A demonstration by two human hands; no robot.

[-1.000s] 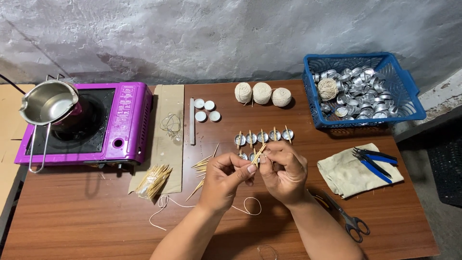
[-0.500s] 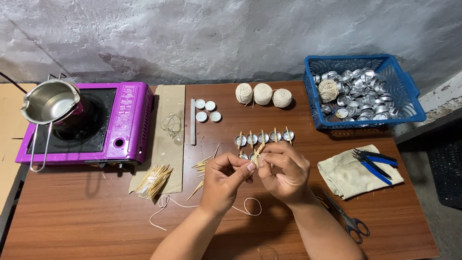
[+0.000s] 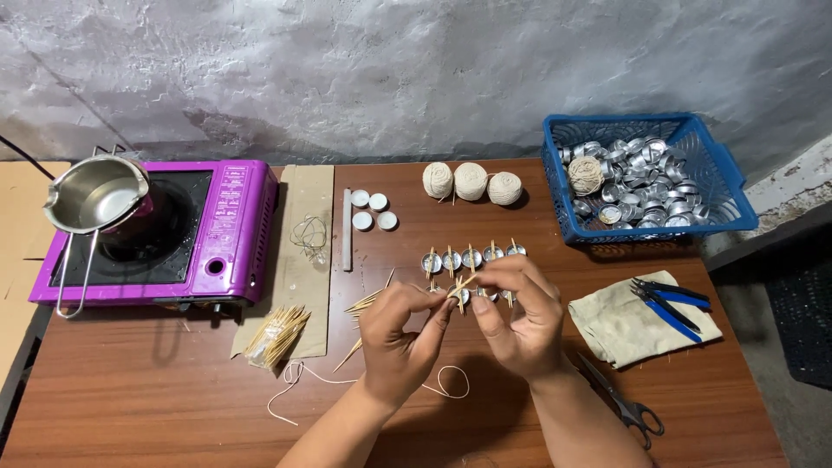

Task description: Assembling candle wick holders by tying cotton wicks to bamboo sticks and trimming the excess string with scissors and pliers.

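My left hand (image 3: pixel 400 336) and my right hand (image 3: pixel 517 314) meet over the middle of the wooden table (image 3: pixel 156 407). Between their fingertips they pinch thin wooden sticks (image 3: pixel 460 286) with a white string (image 3: pixel 451 381) that trails down onto the table in a loop. Just beyond the fingers stands a row of small metal cups with sticks (image 3: pixel 472 257) laid across them. Whether a cup sits under the pinched sticks is hidden by my fingers.
A purple portable stove (image 3: pixel 217 234) with a steel pot (image 3: pixel 94 196) stands at the left. Loose sticks (image 3: pixel 276 334), three string balls (image 3: pixel 471 182), white discs (image 3: pixel 371 211), a blue basket of metal cups (image 3: pixel 728 204), blue pliers on a cloth (image 3: pixel 669 302) and scissors (image 3: pixel 622 400) lie around.
My hands have stayed in place; the fingers shifted slightly around the sticks and string. Nothing else on the table moved.
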